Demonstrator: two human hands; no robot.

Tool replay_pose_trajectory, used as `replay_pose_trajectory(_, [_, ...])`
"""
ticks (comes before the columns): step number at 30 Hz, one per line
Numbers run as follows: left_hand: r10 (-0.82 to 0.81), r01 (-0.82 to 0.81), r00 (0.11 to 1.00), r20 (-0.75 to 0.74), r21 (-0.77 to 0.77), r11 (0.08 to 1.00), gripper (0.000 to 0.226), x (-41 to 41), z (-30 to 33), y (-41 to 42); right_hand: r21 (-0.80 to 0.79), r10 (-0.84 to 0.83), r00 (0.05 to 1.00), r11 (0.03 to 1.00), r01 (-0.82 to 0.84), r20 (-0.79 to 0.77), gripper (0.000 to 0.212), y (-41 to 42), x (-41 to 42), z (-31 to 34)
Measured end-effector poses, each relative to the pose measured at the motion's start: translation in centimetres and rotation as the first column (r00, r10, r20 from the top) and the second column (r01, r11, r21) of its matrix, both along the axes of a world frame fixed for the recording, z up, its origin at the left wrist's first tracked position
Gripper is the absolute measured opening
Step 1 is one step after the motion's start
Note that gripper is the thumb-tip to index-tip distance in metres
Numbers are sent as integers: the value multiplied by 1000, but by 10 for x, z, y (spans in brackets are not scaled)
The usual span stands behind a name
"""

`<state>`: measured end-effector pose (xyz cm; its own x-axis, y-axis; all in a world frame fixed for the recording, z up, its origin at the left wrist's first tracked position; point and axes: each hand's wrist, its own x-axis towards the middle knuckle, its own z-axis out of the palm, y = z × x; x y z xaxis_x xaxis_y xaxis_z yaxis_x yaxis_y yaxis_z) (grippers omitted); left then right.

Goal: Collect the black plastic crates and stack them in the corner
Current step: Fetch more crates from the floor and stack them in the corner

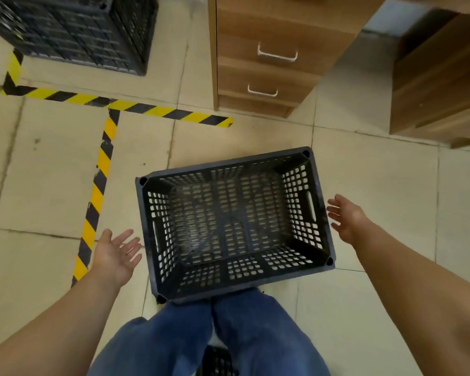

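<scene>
— Reaching for the black crate [234, 223], is that what the person is doing?

— Yes, that is how I am reading it. The crate is sitting upright and empty on the tiled floor [377, 202], right in front of the person's jeans [201, 337], its near rim overlapping the knees in the head view. The left hand [114, 256] is hovering just beside the left short wall, palm turned inward, fingers spread and holding nothing. The right hand [345, 218] is doing the same at the right short wall, open and empty, fingertips close to the rim but not touching as far as I am able to tell.

— So which step is in hand?

— The pick-up of this one crate, I am judging. A stack of black crates [73, 31] is already standing at the far left of the floor, beyond the yellow-and-black tape [125, 105], so that is probably the corner.

— And what is the next move asking for?

— Both hands closing in together on the slotted handles in the short walls, then an even lift. The wooden drawer unit [269, 55] is standing near the route, so the carry is likely needing a turn to the left, across the tape.
</scene>
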<state>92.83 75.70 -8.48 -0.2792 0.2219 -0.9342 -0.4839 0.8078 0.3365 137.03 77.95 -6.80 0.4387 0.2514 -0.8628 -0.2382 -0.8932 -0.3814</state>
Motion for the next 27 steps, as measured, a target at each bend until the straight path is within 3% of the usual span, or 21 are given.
replay_pose_trajectory(6, [136, -145, 983, 126, 65, 987, 70, -1, -9, -3, 38, -35, 996, 999, 38, -83, 55, -1, -8, -14])
replay_pose_trajectory(13, [126, -132, 986, 108, 45, 990, 76, -10, 11, 3, 26, -92, 987, 995, 96, -134, 68, -4, -24, 13])
replay_pose_trajectory(27, [60, -64, 987, 147, 24, 998, 86, -90, 177, -10, -19, -50, 989, 999, 48, -137, 74, -20, -85, 190])
